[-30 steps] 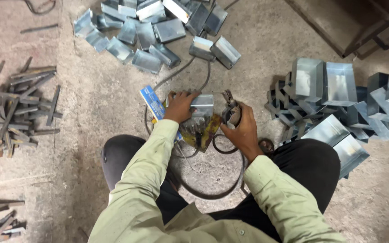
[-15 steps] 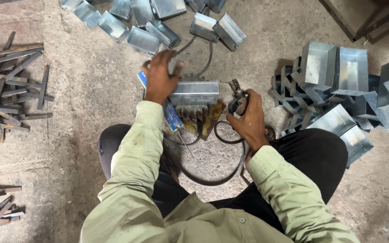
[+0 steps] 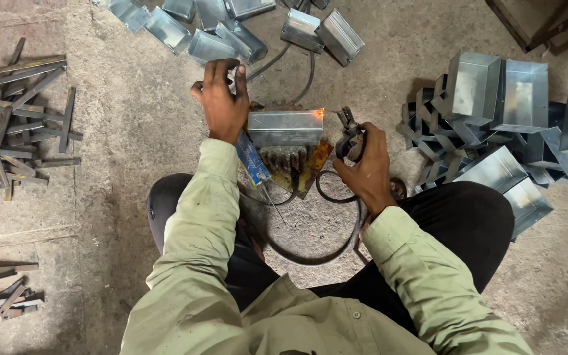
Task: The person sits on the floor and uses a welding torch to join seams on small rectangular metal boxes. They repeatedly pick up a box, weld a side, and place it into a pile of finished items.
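The concrete floor (image 3: pixel 119 197) lay crowded: metal boxes (image 3: pixel 501 112) heaped at the right, flat strips (image 3: pixel 14 131) at the left, leaving little room. Between the knees sat the metal box (image 3: pixel 284 127) on a scorched jig. The left hand (image 3: pixel 221 102) pressed its end; the right hand (image 3: pixel 366 167) gripped the electrode holder (image 3: pixel 350 135), sparking at the corner. I'd steady the box firmly and keep the tip on the seam.

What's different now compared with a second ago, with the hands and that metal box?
The left hand slid off the metal box top to its left end. An orange glow now shows at the box's right corner, by the electrode holder that the right hand still grips.
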